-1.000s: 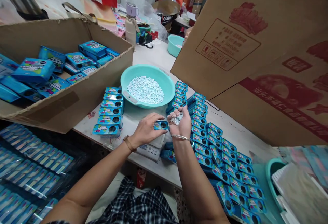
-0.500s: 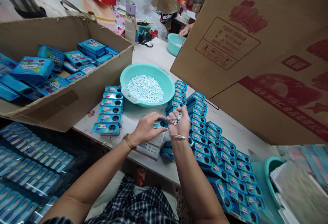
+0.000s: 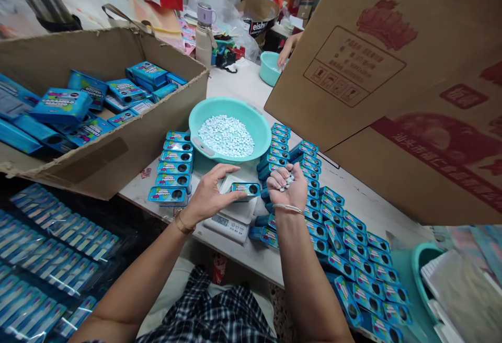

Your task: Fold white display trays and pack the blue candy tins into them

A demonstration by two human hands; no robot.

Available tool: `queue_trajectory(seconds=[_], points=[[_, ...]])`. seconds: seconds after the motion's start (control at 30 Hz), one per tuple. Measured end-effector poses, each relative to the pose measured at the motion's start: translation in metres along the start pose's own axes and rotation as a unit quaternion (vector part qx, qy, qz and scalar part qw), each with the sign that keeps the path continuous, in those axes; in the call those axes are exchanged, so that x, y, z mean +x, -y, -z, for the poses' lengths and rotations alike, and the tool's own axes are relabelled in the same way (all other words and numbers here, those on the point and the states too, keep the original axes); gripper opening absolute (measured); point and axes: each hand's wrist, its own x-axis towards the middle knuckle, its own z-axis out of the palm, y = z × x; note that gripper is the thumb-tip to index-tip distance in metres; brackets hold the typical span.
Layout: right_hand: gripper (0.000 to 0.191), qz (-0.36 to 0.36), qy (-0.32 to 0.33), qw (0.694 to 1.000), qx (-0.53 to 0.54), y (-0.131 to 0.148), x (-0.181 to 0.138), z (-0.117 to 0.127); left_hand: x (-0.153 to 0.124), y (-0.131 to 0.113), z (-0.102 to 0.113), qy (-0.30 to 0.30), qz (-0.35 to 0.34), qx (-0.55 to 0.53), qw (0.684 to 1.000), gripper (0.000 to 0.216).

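My right hand (image 3: 289, 186) is cupped palm-up around a handful of small white candy pieces (image 3: 289, 180). My left hand (image 3: 209, 195) has its fingers spread just left of a small blue tin (image 3: 246, 189) that lies on a white digital scale (image 3: 232, 216); the fingertips are near or touching the tin. Behind the hands stands a teal bowl (image 3: 257, 119) filled with white pieces. A short row of blue tins (image 3: 172, 168) lies to the left of my left hand, and long rows of blue tins (image 3: 333, 217) run to the right.
An open cardboard box (image 3: 129, 139) with blue cartons stands at the left. A large tilted cardboard box (image 3: 392, 87) looms at the right. Another person's hand (image 3: 285, 53) reaches into a small teal bowl (image 3: 268, 69) at the back. Trays of tins (image 3: 47, 249) lie lower left.
My left hand set the blue tin down on the scale and spread its fingers. My right hand curled tighter around the white pieces.
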Motion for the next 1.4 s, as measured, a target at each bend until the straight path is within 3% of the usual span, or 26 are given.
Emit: queue_trajectory(seconds=[0.33,0.8,0.97,1.13,1.4], points=[[0.034,0.014,-0.002,0.999,-0.039,-0.010,0.002,-0.001,-0.005,-0.001,-0.006,0.024,-0.012,-0.007,1.000,0.049],[0.036,0.077,-0.042,0.986,-0.142,-0.030,0.002,-0.009,-0.003,0.007,-0.026,0.055,-0.010,0.066,0.996,0.040],[0.036,0.066,-0.036,0.988,-0.134,-0.029,0.002,-0.008,-0.004,0.006,-0.028,0.058,-0.007,0.066,0.996,0.038],[0.035,0.033,-0.019,0.994,-0.100,-0.014,-0.002,-0.009,-0.005,0.002,-0.019,0.055,-0.005,0.050,0.997,0.043],[0.033,0.036,0.014,0.997,-0.063,0.006,-0.007,-0.005,-0.008,-0.007,0.009,-0.001,0.015,0.037,0.999,0.041]])
